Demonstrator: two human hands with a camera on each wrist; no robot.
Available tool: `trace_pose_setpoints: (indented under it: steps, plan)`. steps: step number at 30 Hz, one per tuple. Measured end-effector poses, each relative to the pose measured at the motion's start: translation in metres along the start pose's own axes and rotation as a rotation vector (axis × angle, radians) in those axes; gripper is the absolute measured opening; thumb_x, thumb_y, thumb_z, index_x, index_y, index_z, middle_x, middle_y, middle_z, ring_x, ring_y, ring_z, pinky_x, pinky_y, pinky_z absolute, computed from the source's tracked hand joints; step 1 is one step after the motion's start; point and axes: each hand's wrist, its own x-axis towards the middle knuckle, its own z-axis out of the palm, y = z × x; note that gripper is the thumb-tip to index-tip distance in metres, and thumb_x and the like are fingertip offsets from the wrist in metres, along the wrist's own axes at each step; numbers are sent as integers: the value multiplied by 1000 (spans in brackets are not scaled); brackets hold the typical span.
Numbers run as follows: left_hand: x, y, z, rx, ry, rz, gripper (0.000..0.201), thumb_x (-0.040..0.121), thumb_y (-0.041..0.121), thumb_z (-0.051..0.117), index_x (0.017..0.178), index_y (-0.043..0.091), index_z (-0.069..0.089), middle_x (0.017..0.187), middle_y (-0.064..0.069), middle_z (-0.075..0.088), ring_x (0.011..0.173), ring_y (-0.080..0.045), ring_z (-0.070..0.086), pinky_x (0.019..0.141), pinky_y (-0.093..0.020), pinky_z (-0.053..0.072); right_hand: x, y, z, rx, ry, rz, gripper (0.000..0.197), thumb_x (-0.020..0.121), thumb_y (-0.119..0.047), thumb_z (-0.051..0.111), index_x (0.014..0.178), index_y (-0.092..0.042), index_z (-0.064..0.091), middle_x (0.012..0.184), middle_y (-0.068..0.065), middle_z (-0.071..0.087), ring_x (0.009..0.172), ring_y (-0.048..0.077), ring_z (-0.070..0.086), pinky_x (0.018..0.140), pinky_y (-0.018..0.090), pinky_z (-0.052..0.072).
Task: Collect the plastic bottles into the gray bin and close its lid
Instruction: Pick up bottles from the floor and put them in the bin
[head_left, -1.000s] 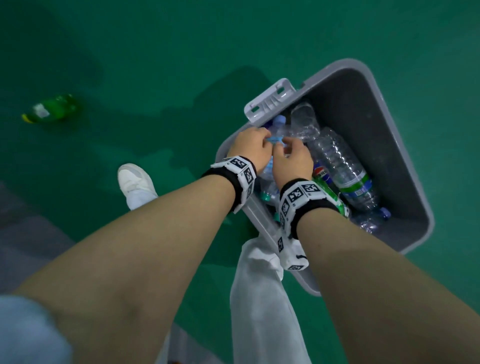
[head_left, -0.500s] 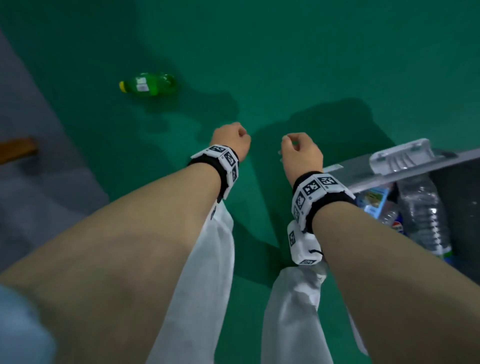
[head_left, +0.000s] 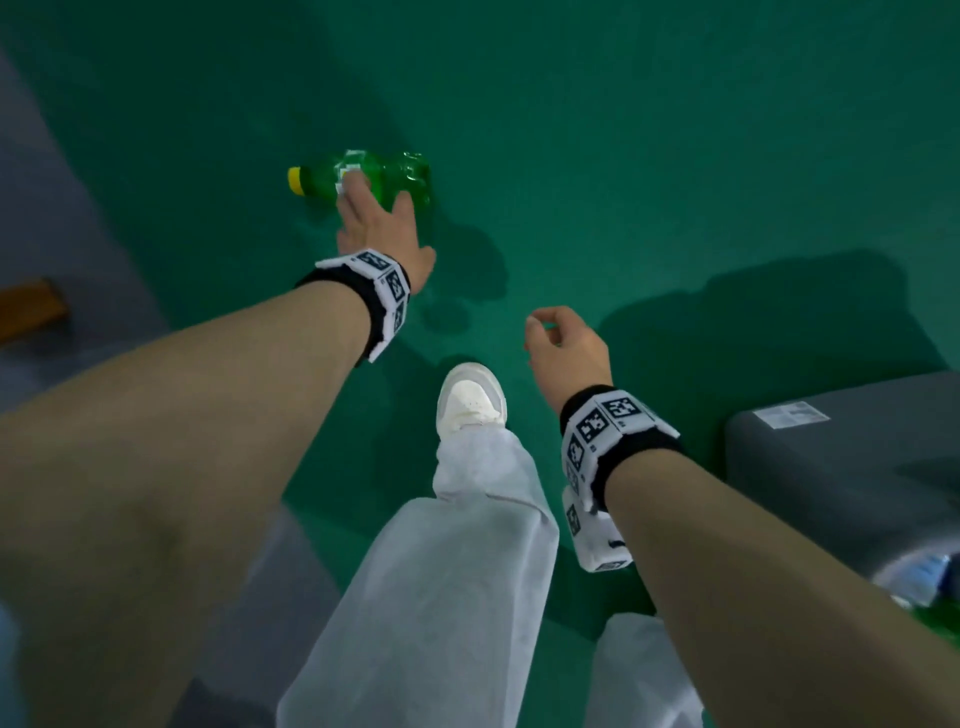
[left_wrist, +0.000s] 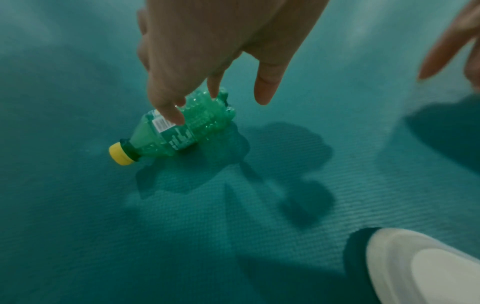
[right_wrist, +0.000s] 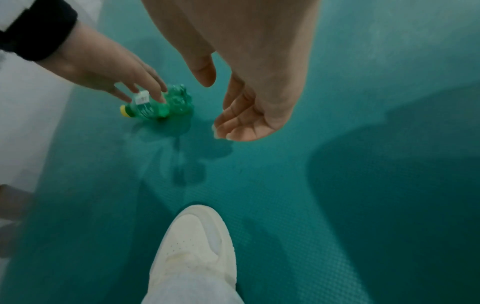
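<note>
A green plastic bottle (head_left: 384, 174) with a yellow cap lies on its side on the green floor, also seen in the left wrist view (left_wrist: 182, 131) and the right wrist view (right_wrist: 153, 109). My left hand (head_left: 371, 208) reaches over its label with fingers (left_wrist: 171, 111) spread and straight, not curled round it; contact cannot be told. My right hand (head_left: 556, 338) hangs lower right, loosely curled (right_wrist: 233, 119) and holding nothing. The gray bin (head_left: 831, 467) stands at the right edge, with clear bottles (head_left: 919, 571) showing inside.
My white shoe (head_left: 470, 400) and pale trouser leg (head_left: 441, 597) stand between the bottle and the bin. A gray floor strip (head_left: 52, 208) with a brown wooden piece (head_left: 26, 312) runs along the left.
Both hands have left the bin and the view has swung left. The left hand has stretched out to the green bottle and uncurled its fingers; the right hand has dropped lower.
</note>
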Motion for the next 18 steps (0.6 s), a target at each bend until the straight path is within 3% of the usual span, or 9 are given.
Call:
trace_pose_setpoints:
  steps: [2, 4, 5, 6, 8, 9, 12, 15, 18]
  plan:
    - [20, -1, 1, 12, 20, 38, 71, 86, 29, 63, 145, 13, 26, 150, -20, 13, 137, -39, 19, 106, -45, 33, 9, 5, 5, 19, 12, 45, 24, 96, -32, 45, 113, -22, 59, 98, -2, 65, 68, 10, 59, 59, 22, 47]
    - [38, -1, 4, 51, 13, 59, 87, 86, 28, 63, 152, 14, 8, 150, -21, 14, 138, -38, 18, 109, -45, 26, 18, 10, 9, 51, 41, 82, 23, 95, -32, 46, 111, -23, 59, 97, 0, 68, 80, 18, 66, 68, 27, 51]
    - [44, -2, 5, 68, 6, 54, 86, 86, 26, 63, 152, 14, 10, 149, -21, 16, 137, -37, 19, 110, -44, 24, 22, 13, 10, 58, 49, 94, 23, 94, -33, 46, 110, -23, 59, 97, 0, 68, 83, 19, 67, 69, 27, 51]
    - [50, -5, 7, 77, 7, 41, 76, 85, 24, 63, 149, 13, 23, 148, -20, 18, 137, -37, 19, 110, -44, 23, 26, 15, 12, 62, 51, 103, 23, 94, -33, 47, 110, -23, 59, 97, 0, 68, 82, 20, 67, 67, 26, 51]
    - [57, -11, 8, 45, 51, 10, 41, 84, 20, 62, 123, 10, 55, 146, -18, 22, 134, -37, 22, 108, -42, 24, 31, 21, 13, 59, 41, 108, 22, 95, -33, 47, 110, -23, 59, 97, 0, 68, 78, 18, 66, 59, 23, 48]
    - [61, -13, 8, 26, 116, -9, 29, 84, 19, 61, 110, 8, 59, 143, -17, 26, 131, -38, 26, 105, -42, 26, 33, 24, 12, 54, 34, 107, 22, 95, -33, 47, 110, -23, 59, 96, 0, 67, 77, 18, 65, 56, 21, 47]
    - [79, -10, -8, 29, 353, 1, 25, 86, 23, 56, 103, 5, 52, 137, -19, 34, 125, -37, 33, 98, -42, 32, 41, 32, 8, 50, 16, 98, 22, 95, -32, 48, 111, -24, 59, 96, 0, 67, 84, 19, 68, 58, 20, 47]
    - [112, -8, -43, -10, 467, 66, 26, 87, 33, 51, 96, 8, 52, 152, -20, 17, 143, -37, 14, 115, -43, 19, 50, 37, -1, 49, 18, 102, 22, 95, -31, 48, 112, -24, 60, 93, 0, 67, 83, 20, 67, 57, 20, 46]
    - [153, -14, -81, -27, 285, 20, 24, 85, 36, 51, 92, 18, 65, 160, -7, 0, 147, -33, -4, 119, -46, 1, 62, 38, -10, 63, 35, 117, 20, 95, -31, 49, 110, -25, 59, 94, 0, 66, 81, 19, 65, 56, 20, 45]
